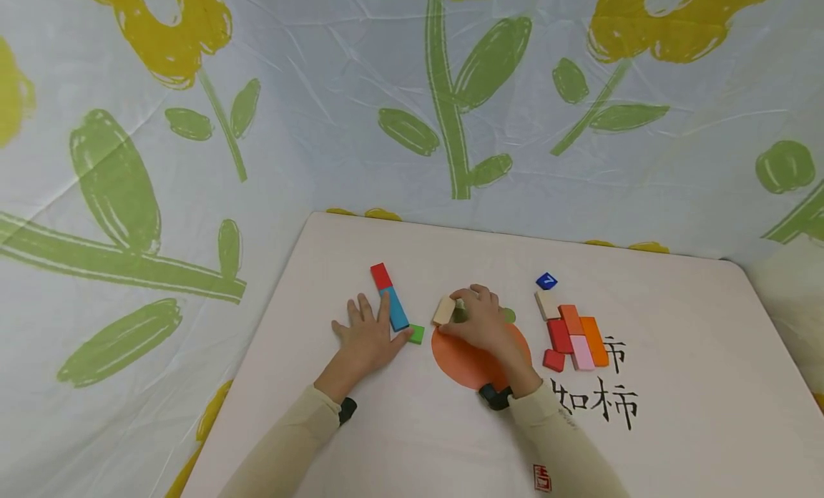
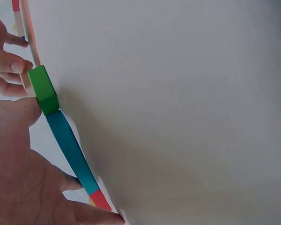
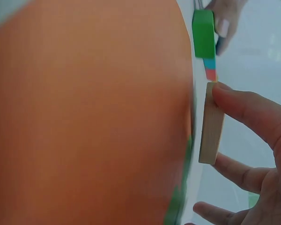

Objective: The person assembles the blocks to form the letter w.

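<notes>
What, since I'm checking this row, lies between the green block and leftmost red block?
The long blue block, as the head and left wrist views show.

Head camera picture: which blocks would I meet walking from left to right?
Red block → light blue block → green block → pale wooden block in the right hand → dark blue 7 block → pink block → long orange block.

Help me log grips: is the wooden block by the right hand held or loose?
Held: in the right wrist view, the right hand pinches the wooden block, thumb and finger at opposite ends.
</notes>
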The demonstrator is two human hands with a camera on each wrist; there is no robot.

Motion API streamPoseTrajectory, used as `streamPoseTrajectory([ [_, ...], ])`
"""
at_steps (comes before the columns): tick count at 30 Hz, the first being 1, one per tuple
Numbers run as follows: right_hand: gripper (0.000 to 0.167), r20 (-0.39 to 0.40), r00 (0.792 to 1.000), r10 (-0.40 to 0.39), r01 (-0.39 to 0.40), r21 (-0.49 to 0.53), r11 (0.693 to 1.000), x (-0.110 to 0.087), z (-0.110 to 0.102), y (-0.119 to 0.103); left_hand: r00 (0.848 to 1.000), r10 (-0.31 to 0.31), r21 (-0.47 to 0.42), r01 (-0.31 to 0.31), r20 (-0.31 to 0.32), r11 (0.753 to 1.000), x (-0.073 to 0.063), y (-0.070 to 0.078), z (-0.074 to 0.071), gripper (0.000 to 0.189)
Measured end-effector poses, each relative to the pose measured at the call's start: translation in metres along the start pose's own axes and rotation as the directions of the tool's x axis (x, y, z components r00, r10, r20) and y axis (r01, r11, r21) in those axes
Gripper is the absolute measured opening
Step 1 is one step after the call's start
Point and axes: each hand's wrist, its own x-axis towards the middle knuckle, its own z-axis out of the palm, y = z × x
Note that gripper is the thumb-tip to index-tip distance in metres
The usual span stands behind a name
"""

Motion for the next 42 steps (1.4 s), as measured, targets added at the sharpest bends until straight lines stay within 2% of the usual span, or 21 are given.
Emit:
streamPoseTrajectory([
  [8, 0.061, 0.017, 1.0, 0.004, -0.003, -0.075, 0.997, 0.001, 0.012, -0.006, 1.0, 0.005, 0.012, -0.005, -0.003, 1.0, 0.0, -0.001, 0.0, 0.098],
  [16, 0.063, 0.03, 1.0, 0.005, -0.002, -0.101, 0.995, -0.001, 0.013, -0.01, 1.0, 0.009, 0.01, -0.009, -0.008, 1.0, -0.001, -0.002, 0.0, 0.097],
  [42, 0.063, 0.051, 0.999, 0.02, -0.016, -0.071, 0.997, -0.002, 0.013, -0.013, 1.0, 0.018, 0.014, -0.018, -0.014, 1.0, -0.003, -0.001, -0.003, 0.096],
])
